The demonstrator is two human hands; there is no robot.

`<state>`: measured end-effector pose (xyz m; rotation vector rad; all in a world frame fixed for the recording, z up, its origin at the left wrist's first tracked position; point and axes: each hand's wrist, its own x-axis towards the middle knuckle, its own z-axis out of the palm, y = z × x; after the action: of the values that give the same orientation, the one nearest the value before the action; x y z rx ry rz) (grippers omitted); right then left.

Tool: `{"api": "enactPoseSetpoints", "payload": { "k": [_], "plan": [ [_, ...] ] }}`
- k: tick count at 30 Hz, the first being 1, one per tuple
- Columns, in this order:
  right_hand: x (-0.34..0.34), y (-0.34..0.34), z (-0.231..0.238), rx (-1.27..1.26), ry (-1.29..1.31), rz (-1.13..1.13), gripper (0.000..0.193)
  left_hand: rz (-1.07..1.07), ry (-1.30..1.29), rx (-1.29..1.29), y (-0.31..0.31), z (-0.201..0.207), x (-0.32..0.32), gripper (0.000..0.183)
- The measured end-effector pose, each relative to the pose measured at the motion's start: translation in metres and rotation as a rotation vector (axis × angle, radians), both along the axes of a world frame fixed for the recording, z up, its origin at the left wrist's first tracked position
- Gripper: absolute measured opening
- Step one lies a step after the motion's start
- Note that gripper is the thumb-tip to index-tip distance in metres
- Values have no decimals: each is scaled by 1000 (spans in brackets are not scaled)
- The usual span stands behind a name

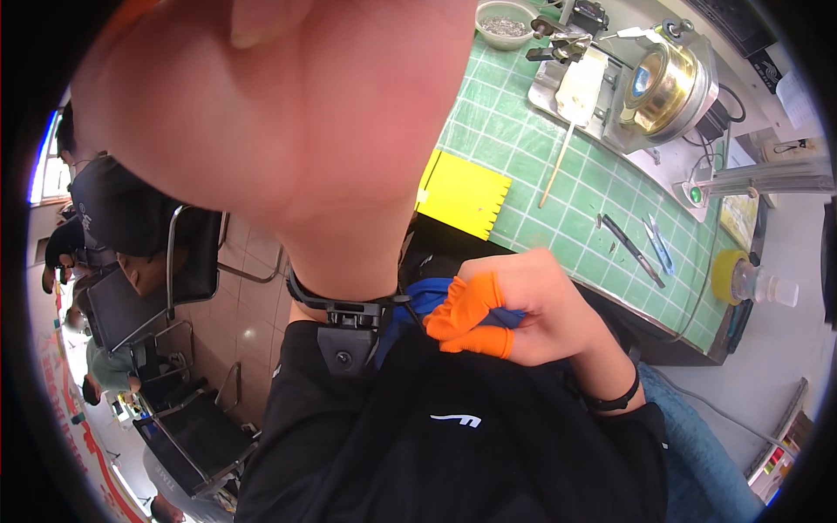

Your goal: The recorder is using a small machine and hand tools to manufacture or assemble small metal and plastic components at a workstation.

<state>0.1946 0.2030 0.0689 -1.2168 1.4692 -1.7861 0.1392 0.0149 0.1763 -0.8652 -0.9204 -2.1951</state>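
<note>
Several fingers (478,295) of the right hand (554,309), sheathed in orange covers (490,343), curl and draw together at the wearer's waist; whether they clamp anything cannot be told. Blue cloth (425,294) shows just behind these covered tips, above the black shirt (514,471). The left hand (288,113), blurred and close to the lens, fills the upper left; most of its fingers lie hidden or out of view, their state indeterminable. A black strap (311,299) carrying a boxy device (344,350) encircles the left wrist; a black band (619,402) rings the right. Farther out, the desk (532,231), green and ruled into squares, bears a yellow sheet (462,193) with one notched edge, a thin stick (558,166), a slender black tool (634,251) and blue tweezers (662,249), side by side. At its far side: a pale bowl (504,43) of metallic bits and a brass-coloured spool (663,87). Left margin: black chairs (196,444) and several people on a tiled floor.
</note>
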Motion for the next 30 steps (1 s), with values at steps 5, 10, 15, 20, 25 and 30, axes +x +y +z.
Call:
{"api": "enactPoseSetpoints", "payload": {
  "k": [5, 10, 15, 20, 25, 30],
  "plan": [
    [7, 0, 0, -36, -45, 8, 18, -43, -21, 35, -1, 1, 0, 25],
    [6, 5, -1, 2, -24, 31, 19, -80, -44, 67, -4, 2, 2, 27],
    [4, 0, -2, -18, -31, -23, 19, -120, -65, 102, -7, 3, 3, 28],
    [8, -9, -5, 43, -222, -83, 19, -156, -85, 134, -10, 5, 5, 29],
    [3, -15, -10, 76, -273, -138, 22, -198, -106, 167, -12, 6, 5, 30],
    [-3, -17, -14, 46, -270, -163, 22, -240, -129, 201, -13, 7, 5, 32]
  ]
}}
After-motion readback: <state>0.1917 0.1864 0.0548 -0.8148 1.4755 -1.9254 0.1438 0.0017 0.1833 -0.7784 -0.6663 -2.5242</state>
